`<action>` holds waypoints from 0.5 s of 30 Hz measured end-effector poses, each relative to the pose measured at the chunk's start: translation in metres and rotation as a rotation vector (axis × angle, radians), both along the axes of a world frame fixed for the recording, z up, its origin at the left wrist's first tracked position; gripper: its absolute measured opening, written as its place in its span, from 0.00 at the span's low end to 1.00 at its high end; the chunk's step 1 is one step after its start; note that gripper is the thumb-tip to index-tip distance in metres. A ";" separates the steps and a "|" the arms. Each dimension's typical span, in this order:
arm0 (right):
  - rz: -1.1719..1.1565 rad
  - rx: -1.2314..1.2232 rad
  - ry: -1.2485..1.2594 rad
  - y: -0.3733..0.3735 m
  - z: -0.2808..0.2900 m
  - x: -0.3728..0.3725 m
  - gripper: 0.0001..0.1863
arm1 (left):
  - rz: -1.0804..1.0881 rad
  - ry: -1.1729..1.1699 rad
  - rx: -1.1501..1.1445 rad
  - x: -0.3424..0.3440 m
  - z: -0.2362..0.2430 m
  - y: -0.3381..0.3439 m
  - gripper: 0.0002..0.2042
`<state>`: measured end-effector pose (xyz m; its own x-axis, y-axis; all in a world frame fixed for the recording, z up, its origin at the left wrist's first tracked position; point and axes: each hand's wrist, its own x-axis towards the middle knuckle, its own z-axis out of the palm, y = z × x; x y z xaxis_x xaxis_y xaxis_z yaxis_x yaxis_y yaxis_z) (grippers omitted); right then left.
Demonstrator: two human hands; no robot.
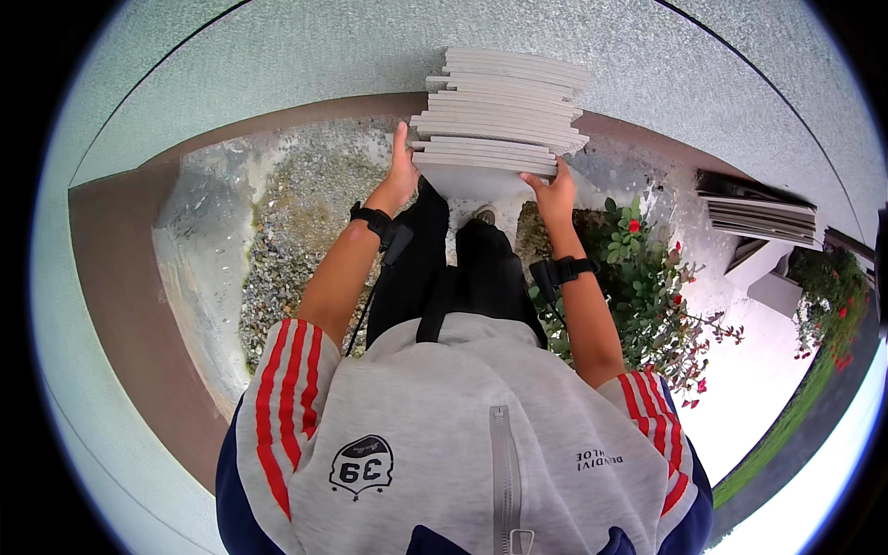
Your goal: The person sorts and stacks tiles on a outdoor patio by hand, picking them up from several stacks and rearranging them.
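Note:
A stack of flat light-grey tiles [504, 106] stands on edge in uneven layers against the wall. Its nearest tile [472, 181] shows its broad face toward me. On the left edge of the nearest few tiles, my left hand [399, 173] is closed, thumb stretched along the side and fingers mostly hidden. My right hand [553, 194] grips the right corner of the same tiles, thumb across the front face and other fingers behind the edge. How many tiles lie between my hands I cannot tell. Each wrist wears a black strap with a small device.
A pale textured wall [351, 51] with a brown base band runs behind the stack. Gravel [296, 250] covers the ground at left. A red-flowered bush [638, 268] grows beside my right forearm. Another pile of grey slabs [763, 217] lies farther right.

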<state>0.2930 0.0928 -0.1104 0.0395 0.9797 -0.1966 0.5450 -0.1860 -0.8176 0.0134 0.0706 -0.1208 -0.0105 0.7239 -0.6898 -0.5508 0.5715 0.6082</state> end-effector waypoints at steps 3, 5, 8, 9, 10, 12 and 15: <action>-0.032 -0.032 -0.004 -0.004 0.008 -0.005 0.39 | 0.080 -0.015 -0.096 0.002 -0.002 0.000 0.54; -0.086 0.026 0.114 -0.007 -0.018 0.005 0.40 | 0.048 -0.048 -0.059 0.008 0.012 0.007 0.55; -0.020 0.031 0.059 -0.008 -0.026 0.011 0.41 | 0.154 -0.098 -0.116 -0.002 -0.047 -0.007 0.53; -0.001 0.028 0.045 -0.004 -0.020 0.012 0.41 | 0.142 -0.088 -0.105 0.000 -0.040 -0.004 0.53; 0.014 -0.008 -0.022 -0.003 -0.015 0.011 0.42 | 0.132 -0.079 -0.093 0.002 -0.032 -0.003 0.52; 0.015 -0.077 -0.065 -0.002 -0.007 0.007 0.42 | 0.135 -0.069 -0.069 0.003 -0.017 -0.001 0.51; 0.034 -0.082 -0.014 -0.002 -0.003 0.010 0.41 | 0.129 -0.067 -0.007 0.008 -0.007 0.000 0.52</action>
